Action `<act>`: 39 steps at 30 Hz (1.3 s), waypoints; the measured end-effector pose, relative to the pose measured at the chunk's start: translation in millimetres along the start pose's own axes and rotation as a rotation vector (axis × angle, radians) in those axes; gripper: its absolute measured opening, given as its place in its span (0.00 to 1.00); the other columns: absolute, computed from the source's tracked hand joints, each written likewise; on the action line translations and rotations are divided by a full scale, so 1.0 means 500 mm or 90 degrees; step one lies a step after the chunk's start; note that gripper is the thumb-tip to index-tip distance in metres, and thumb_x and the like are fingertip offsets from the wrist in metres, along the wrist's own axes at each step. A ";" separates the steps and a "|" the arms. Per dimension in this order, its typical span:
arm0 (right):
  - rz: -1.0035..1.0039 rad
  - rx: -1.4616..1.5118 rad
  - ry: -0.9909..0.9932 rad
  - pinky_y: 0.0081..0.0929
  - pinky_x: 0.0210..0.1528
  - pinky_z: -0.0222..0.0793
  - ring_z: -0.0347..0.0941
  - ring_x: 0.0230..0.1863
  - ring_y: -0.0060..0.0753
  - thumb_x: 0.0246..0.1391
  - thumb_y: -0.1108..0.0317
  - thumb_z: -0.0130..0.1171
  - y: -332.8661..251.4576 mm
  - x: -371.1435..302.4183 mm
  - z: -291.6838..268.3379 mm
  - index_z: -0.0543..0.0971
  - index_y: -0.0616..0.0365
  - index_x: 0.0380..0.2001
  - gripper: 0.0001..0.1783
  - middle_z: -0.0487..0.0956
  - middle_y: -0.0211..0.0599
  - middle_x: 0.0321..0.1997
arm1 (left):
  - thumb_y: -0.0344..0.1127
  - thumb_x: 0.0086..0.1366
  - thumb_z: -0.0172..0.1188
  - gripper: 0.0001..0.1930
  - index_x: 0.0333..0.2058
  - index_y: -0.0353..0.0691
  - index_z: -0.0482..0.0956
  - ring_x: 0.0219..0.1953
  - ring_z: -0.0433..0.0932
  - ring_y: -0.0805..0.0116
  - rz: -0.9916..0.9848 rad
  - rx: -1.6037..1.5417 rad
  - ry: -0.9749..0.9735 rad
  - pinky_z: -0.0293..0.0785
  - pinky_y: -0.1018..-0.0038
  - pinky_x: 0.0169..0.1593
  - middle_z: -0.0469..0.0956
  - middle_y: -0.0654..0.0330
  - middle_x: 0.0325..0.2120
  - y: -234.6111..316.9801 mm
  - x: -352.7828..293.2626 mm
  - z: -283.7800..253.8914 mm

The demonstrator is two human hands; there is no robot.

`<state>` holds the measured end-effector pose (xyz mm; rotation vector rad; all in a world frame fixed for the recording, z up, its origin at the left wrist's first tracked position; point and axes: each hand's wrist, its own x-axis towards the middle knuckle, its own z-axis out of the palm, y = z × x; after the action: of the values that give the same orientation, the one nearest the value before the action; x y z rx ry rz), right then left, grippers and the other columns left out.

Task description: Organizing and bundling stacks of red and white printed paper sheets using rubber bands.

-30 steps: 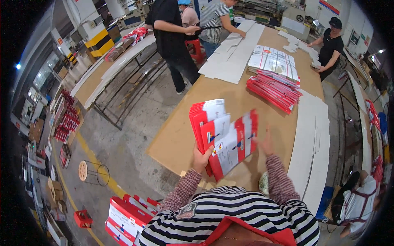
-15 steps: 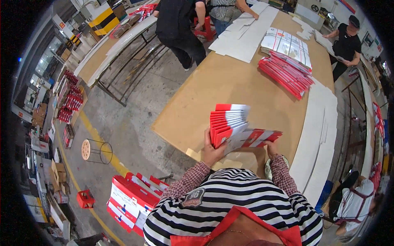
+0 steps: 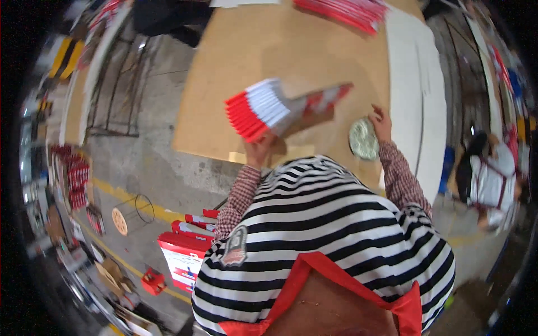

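My left hand [image 3: 259,151] grips the lower end of a fanned stack of folded cartons [image 3: 255,109], red at one end and white at the other. From the stack's right side a blurred red, white and grey flap [image 3: 325,101] sticks out over the brown table [image 3: 235,61]. To the right, my right hand [image 3: 381,122] is apart from the stack, its fingers partly spread with nothing seen in them. Just left of it lies a round, shiny pale-green thing [image 3: 363,139]; its kind is unclear.
A pile of red folded cartons [image 3: 347,12] lies at the far side of the table. White sheets [image 3: 414,101] run along its right edge. Red and white cartons [image 3: 182,249] stand to my lower left, near a red stool [image 3: 152,281]. A person [image 3: 493,176] sits at the right.
My right hand has let go of the flap and moved right, beside the round thing. The left hand still holds the stack, now further left and tilted. The head view has shifted toward me.
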<state>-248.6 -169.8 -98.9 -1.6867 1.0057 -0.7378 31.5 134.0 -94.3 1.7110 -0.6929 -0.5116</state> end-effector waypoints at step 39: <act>0.296 0.472 -0.597 0.14 0.38 0.65 0.69 0.34 0.18 0.52 0.73 0.54 -0.346 -0.235 0.115 0.66 0.56 0.34 0.08 0.72 0.29 0.32 | 0.23 0.48 0.64 0.35 0.54 0.37 0.55 0.51 0.67 0.66 0.013 -0.306 0.039 0.67 0.70 0.52 0.66 0.55 0.49 0.091 -0.005 0.058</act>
<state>-208.0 -13.2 45.6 -0.8925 0.3338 0.0510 2.4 107.6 -57.5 1.2614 -0.4930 -0.5574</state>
